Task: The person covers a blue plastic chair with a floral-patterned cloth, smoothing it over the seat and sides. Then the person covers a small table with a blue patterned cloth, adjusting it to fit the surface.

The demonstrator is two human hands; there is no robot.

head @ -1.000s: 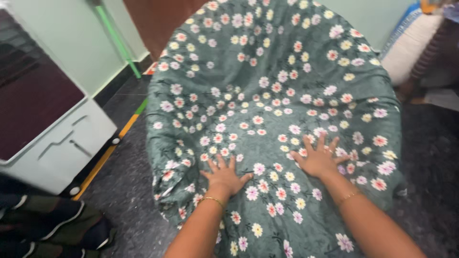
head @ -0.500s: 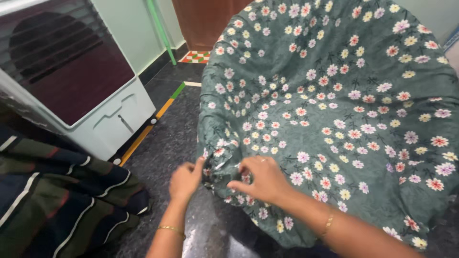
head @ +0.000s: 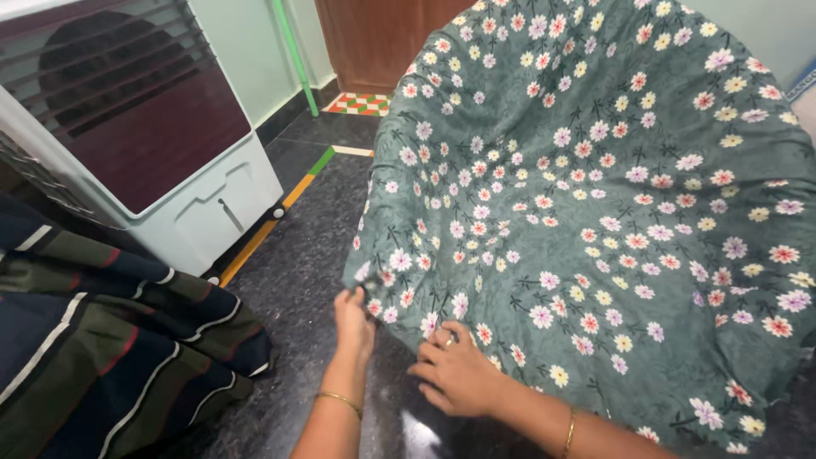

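Half a second ago both hands were bunched together at the cloth's hem; now the view has drawn back a little and the hands sit slightly apart. The green flowered cloth (head: 595, 212) is draped over a large rounded form, its lower edge hanging just above the dark speckled floor (head: 306, 255). A pale air cooler (head: 136, 144) stands at the floor's left side by the green wall, and a brown door (head: 374, 38) closes the far end. A striped blanket (head: 102, 340) lies at the floor's near left corner. The left hand (head: 353, 319) pinches the hem, fingers clenched on it. The right hand (head: 459, 374) rests at the hem, fingers curled; whether they grip it cannot be told.
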